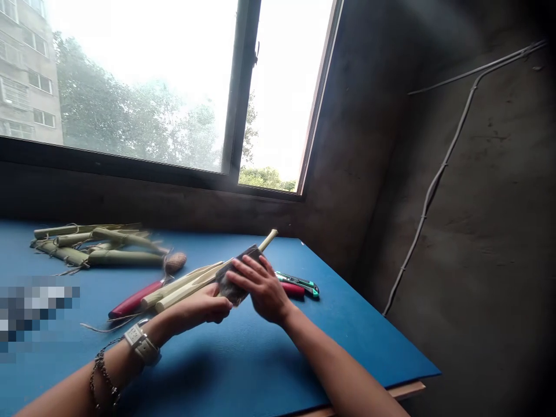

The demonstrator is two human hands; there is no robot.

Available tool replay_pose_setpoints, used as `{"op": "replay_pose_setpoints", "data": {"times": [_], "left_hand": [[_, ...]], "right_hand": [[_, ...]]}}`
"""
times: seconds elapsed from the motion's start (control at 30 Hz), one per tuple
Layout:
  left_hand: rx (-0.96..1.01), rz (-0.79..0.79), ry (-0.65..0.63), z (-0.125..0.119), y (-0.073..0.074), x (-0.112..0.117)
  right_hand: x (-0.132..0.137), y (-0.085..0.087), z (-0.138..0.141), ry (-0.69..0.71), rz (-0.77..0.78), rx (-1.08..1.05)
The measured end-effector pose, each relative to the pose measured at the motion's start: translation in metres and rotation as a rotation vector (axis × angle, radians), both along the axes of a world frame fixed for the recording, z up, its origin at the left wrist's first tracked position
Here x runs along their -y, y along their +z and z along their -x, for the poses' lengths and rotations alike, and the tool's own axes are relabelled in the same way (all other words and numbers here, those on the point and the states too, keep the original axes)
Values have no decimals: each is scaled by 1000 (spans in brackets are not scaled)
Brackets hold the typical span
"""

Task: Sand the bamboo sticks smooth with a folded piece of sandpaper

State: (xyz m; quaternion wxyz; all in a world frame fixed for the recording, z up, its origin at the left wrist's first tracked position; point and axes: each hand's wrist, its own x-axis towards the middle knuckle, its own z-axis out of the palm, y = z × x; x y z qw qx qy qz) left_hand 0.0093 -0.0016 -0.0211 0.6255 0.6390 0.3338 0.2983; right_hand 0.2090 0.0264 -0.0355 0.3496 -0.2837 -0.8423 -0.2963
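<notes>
Hands (256, 288) — dark sandpaper (232, 288) (creased) on bamboo (186, 285)

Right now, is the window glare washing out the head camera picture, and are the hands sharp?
In the head view, the window is blown out to white, the concrete wall darkens toward the right, and a pixelated patch hides the lower left. The left hand and right hand look fairly sharp, casting soft shadows on the blue table.
</notes>
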Motion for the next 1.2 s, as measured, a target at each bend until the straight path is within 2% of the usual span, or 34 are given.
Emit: {"op": "replay_pose_setpoints", "data": {"times": [0.07,0.2,0.23,0.33,0.4,0.53,0.57,0.73,0.8,0.9,0.97,1.13,1.2], "left_hand": [[10,7,-12,0,0,1],[-2,9,-115,-1,-3,1],[-7,-8,-111,-1,-5,0],[12,-46,-89,-2,-12,-3],[27,-51,-102,-3,-14,-3],[-10,-37,-153,-5,-11,-2],[-23,-39,-154,-5,-10,-1],[-18,-75,-22,-3,-6,-3],[-15,-75,-34,-3,-5,-3],[-51,-68,-107,-4,-3,-2],[-88,-73,-120,-4,-3,-2],[-110,-124,-33,-2,0,-3],[-109,-154,-9,-1,0,-3]], "right_hand": [[1,1,2,22,-9,28],[-2,4,-7,-165,-35,-208],[-2,4,-8,-161,-46,-192],[-2,6,-10,-30,-96,11],[-4,7,-14,-20,-112,44],[-7,10,-22,-226,-89,-189],[-6,10,-21,-241,-85,-202],[7,11,-6,-55,-98,27],[6,12,-8,-75,-105,-20],[0,13,-18,-201,-111,-191],[-1,12,-20,-238,-113,-232],[6,11,-10,-84,-86,-3],[4,12,-14,-82,-77,8]]}}
